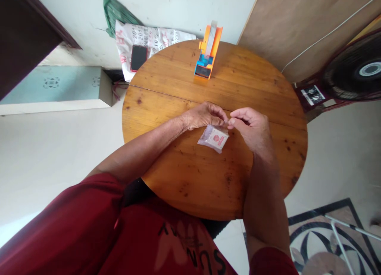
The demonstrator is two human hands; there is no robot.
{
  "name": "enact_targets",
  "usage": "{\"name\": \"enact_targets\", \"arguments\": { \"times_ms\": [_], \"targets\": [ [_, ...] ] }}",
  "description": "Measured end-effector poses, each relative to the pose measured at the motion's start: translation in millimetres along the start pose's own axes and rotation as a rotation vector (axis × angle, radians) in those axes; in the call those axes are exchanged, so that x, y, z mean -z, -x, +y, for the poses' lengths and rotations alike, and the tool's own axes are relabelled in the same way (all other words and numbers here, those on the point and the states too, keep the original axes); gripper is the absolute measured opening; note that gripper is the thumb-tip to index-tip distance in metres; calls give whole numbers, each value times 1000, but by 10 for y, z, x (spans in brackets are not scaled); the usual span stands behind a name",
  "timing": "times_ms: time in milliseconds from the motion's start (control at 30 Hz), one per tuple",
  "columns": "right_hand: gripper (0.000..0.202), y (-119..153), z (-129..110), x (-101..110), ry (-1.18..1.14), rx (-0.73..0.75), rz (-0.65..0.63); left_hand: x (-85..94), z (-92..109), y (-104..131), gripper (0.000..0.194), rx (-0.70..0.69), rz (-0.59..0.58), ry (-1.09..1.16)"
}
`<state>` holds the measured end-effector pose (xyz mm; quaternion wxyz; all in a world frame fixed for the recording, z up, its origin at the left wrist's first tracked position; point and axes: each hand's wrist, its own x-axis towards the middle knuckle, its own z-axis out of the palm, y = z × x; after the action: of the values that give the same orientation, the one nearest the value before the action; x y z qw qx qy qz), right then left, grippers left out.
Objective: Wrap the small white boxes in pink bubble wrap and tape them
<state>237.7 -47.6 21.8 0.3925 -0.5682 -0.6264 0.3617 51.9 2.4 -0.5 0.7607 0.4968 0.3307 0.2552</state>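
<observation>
So, wrapped box (218, 139) on a round wooden counter (175, 164)

Left hand (205, 116) and right hand (253, 128) both have the grip pressed together, fingertips meeting by the box's far corner. Whatever's pinched there is too tiny to make out. Red print faces up on the box. An orange-and-blue tape dispenser (210, 47) stands well apart, near the far rim.

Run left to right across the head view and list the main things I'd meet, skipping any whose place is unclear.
Pale blue cabinet → dark phone with a red edge → orange-and-blue tape dispenser → right hand → fan.
</observation>
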Motion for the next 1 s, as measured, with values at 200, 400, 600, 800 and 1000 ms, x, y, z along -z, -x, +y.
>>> {"name": "enact_targets", "arguments": {
  "times_ms": [200, 400, 600, 800, 1000],
  "targets": [
    [8, -2, 1, -8, 23, 13, 23, 32, -16, -3, 10, -35, -33, 30],
    [8, -1, -4, -15, 55, 19, 28, -3, 24, 26, 9, -18, -26, 46],
    [10, 14, -33, -7, 315, 195, 115, -31, 46, 37, 6, 16, 58, 29],
    [14, 45, -106, 9, 606, 417, 104, -11, 31, 28, 7, -4, 49, 24],
    [15, 107, -213, 36, 655, 459, 123, -45, 49, 34, 4, 21, 88, 30]
  ]
}}
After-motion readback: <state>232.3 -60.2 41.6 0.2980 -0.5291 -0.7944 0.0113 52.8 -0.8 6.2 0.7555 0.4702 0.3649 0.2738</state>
